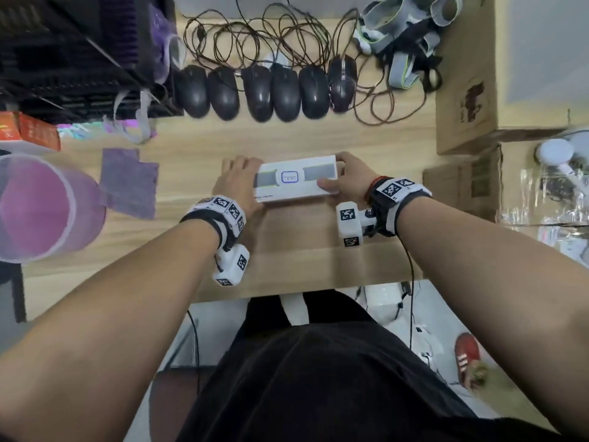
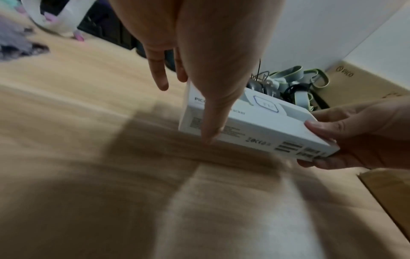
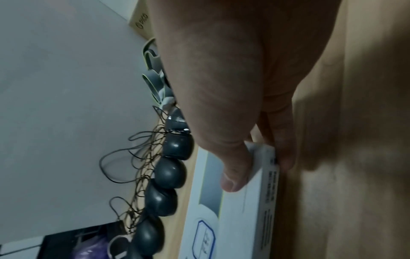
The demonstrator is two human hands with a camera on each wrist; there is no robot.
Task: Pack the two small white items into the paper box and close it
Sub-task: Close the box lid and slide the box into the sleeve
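Note:
A long white paper box [image 1: 296, 178] with a blue-outlined emblem on its lid lies closed, lengthwise, on the wooden table [image 1: 302, 244]. My left hand [image 1: 237, 183] holds its left end; in the left wrist view the thumb [image 2: 210, 126] runs down the box's [image 2: 255, 126] near side and the fingers [image 2: 159, 77] reach past the end. My right hand [image 1: 347, 180] grips the right end, with the thumb [image 3: 233, 175] on the lid and the fingers [image 3: 286, 157] round the end of the box [image 3: 235, 210]. The two small white items are not visible.
A row of black mice [image 1: 264, 90] with tangled cables lies just behind the box. A purple cloth [image 1: 129, 183] and a translucent pink cup [image 1: 41, 205] sit to the left. Cardboard boxes [image 1: 465, 100] stand on the right, grey straps [image 1: 404, 27] at the back right.

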